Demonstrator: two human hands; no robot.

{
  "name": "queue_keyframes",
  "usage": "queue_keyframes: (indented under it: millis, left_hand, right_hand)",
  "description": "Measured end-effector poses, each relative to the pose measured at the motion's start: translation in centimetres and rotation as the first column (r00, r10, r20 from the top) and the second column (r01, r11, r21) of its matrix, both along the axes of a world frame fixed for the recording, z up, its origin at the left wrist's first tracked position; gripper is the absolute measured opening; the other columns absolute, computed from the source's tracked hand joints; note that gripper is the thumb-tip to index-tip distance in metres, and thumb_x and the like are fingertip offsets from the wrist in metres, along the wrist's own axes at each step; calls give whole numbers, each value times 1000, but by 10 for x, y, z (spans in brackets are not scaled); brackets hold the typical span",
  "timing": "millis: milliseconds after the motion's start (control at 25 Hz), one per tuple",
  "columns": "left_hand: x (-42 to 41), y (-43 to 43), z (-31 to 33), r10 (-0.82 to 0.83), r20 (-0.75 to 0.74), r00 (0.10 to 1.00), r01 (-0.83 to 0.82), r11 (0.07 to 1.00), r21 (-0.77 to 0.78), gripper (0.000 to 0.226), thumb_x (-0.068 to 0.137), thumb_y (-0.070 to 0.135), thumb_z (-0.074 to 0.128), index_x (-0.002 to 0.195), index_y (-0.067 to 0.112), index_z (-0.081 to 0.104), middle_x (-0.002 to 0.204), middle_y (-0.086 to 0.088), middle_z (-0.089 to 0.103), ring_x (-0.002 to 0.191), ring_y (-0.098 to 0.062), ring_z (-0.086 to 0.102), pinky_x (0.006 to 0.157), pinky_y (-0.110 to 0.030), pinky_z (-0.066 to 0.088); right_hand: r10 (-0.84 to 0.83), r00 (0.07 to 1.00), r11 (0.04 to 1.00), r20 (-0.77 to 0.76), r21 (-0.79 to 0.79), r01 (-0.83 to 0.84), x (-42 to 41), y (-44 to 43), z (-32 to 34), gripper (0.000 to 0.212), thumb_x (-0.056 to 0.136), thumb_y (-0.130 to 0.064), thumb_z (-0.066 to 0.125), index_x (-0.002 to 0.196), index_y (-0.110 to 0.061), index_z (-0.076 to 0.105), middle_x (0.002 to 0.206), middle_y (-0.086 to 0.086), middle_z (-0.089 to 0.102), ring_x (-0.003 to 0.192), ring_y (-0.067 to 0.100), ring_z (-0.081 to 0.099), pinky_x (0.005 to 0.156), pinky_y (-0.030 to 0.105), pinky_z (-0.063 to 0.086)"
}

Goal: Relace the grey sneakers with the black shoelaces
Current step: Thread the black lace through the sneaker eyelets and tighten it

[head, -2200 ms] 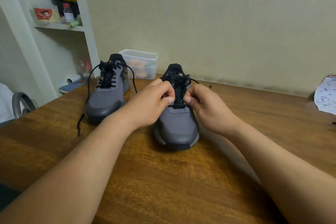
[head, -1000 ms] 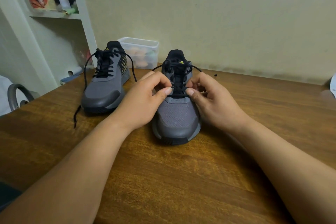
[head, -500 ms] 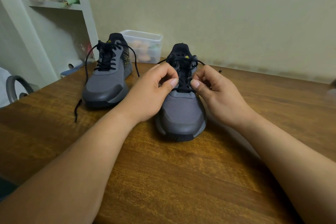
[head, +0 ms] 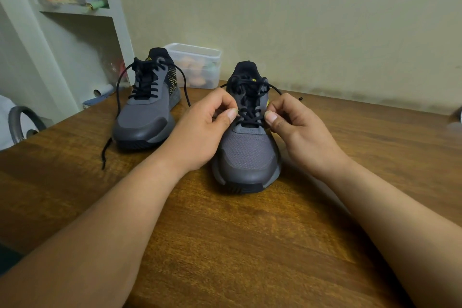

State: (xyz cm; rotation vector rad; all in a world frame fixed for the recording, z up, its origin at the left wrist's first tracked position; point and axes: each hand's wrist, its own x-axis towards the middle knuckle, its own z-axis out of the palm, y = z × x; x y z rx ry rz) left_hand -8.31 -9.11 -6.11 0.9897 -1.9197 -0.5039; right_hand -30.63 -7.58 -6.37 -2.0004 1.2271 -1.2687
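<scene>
Two grey sneakers stand toe-first toward me on the wooden table point(head: 250, 245). On the right sneaker point(head: 247, 155), a black shoelace point(head: 250, 117) crosses the lower eyelets. My left hand point(head: 202, 132) pinches that lace at the sneaker's left side, thumb against forefinger. From the other side my right hand point(head: 297, 130) pinches the same lace. The left sneaker point(head: 145, 117) is laced, and its loose black lace ends point(head: 105, 155) trail down onto the table.
A clear plastic box point(head: 197, 62) with coloured items sits behind the sneakers against the wall. White shelves point(head: 75, 10) with a bottle stand at the back left. A chair armrest point(head: 20, 120) shows at the left edge.
Both hands have stayed pinched on the right sneaker's lace, with the thumbs drawing slightly apart. The view has shifted a little.
</scene>
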Motion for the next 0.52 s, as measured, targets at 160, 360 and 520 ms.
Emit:
queue_keyframes:
  millis: [160,360,520]
  left_hand:
    - [-2,4,3,-30,-35,999,32,999,44,10,108,21,56,104,23,65,94,14,64,86,1,59,77,-14,45]
    - [-1,2,5,-34,-133,991,47,994,97,20,109,24,56,96,22,72,103,1,66,99,-6,63,90,-23,47]
    - [-1,-3,3,-9,-176,984,32,991,131,13,105,18,62,103,27,71,98,7,69,94,-5,65,85,-17,50]
  right_hand:
    - [40,999,999,3,-14,-40,2,2,2,10,108,-25,55,103,-16,59,95,13,62,92,34,59,86,52,51]
    - [20,994,998,110,61,-27,2,3,5,32,108,-37,52,98,-10,65,103,20,65,99,33,63,98,60,48]
    - [-74,986,994,151,91,61,2,-1,5,25,105,-30,61,90,-11,68,93,11,72,89,23,67,97,58,53]
